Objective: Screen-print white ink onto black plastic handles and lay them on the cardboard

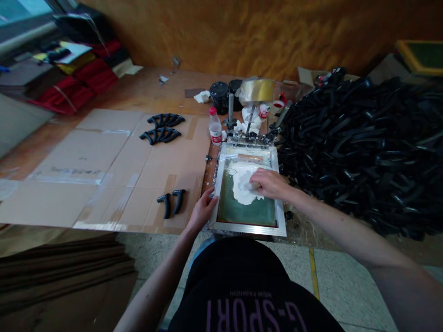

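1. Right hand [270,183] is curling over white paste [241,186] lying on the screen [238,214]; whether anything is held cannot be told.
2. Left hand [203,210] is touching the screen's left side, grip unclear.

The metal frame [249,228] has a smooth sheen, its green screen [238,213] looks smooth, and the white paste [241,191] matt. Dull cardboard [100,159] carries glossy clear tape [90,199]; the bench [148,92] is wood, the black handles [346,152] shiny, plastic-looking.
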`<action>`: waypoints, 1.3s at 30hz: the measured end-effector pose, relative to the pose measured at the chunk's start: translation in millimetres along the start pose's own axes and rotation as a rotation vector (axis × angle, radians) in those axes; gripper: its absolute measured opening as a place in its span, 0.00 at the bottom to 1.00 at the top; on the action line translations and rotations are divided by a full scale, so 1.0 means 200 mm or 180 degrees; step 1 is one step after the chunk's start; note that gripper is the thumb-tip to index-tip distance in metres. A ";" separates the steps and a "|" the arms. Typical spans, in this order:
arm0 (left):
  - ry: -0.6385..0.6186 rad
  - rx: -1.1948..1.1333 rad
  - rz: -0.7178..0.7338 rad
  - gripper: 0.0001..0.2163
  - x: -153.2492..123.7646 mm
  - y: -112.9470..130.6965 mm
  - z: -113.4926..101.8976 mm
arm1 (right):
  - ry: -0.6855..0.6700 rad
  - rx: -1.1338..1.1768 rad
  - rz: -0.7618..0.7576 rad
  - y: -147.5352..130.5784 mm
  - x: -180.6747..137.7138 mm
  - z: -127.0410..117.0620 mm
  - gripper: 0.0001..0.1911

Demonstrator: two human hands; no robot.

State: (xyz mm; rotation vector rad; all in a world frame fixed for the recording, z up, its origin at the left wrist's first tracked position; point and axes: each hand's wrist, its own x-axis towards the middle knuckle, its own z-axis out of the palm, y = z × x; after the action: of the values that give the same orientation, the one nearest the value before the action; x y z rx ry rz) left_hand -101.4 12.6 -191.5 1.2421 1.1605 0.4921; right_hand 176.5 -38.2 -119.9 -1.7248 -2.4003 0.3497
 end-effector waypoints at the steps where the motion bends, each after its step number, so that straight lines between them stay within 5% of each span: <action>1: -0.0084 -0.0016 0.0021 0.30 -0.01 0.02 -0.01 | 0.0125 0.0025 0.0206 0.03 0.06 -0.03 0.08; 6: -0.0038 -0.0042 0.0219 0.29 -0.08 0.24 -0.04 | 0.0972 -0.0180 0.0967 0.17 0.22 -0.20 0.29; 10: 0.0231 -0.0126 0.0720 0.24 -0.10 0.49 -0.04 | 0.2126 -0.0159 0.1413 0.38 0.05 -0.31 0.22; 12: 0.0245 -0.0402 0.1092 0.24 -0.07 0.61 -0.02 | 0.2331 0.0092 0.1849 0.49 -0.08 -0.29 0.18; 16: 0.0163 -0.0924 0.1691 0.21 0.06 0.80 0.04 | 0.1837 0.0590 0.2332 0.50 -0.23 -0.04 0.15; 20: 0.0157 -0.0957 0.1709 0.23 0.14 0.90 0.09 | 0.0842 0.0619 0.2088 0.25 -0.22 0.24 0.17; 25: 0.0222 -0.1066 0.1416 0.24 0.09 0.73 0.15 | 0.0353 -0.0018 0.1702 0.04 -0.18 0.38 0.18; 32: -0.0792 -0.0465 -0.0149 0.28 -0.10 0.22 0.31 | 0.0124 -0.0180 0.1918 -0.02 -0.13 0.35 0.11; 35: -0.1084 -0.0477 -0.0568 0.31 -0.16 0.13 0.40 | 0.0295 0.0419 0.2087 -0.12 -0.13 0.32 0.12; 39: -0.0972 -0.0861 -0.0471 0.30 -0.18 0.13 0.47 | 0.0642 0.1698 0.2244 -0.32 -0.14 0.30 0.12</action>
State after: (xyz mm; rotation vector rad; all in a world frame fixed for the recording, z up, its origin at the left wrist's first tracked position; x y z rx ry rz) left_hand -26.8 -53.4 -163.0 0.9510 0.8860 0.3225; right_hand 110.2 -90.3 -159.8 -2.1193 -1.3200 0.7693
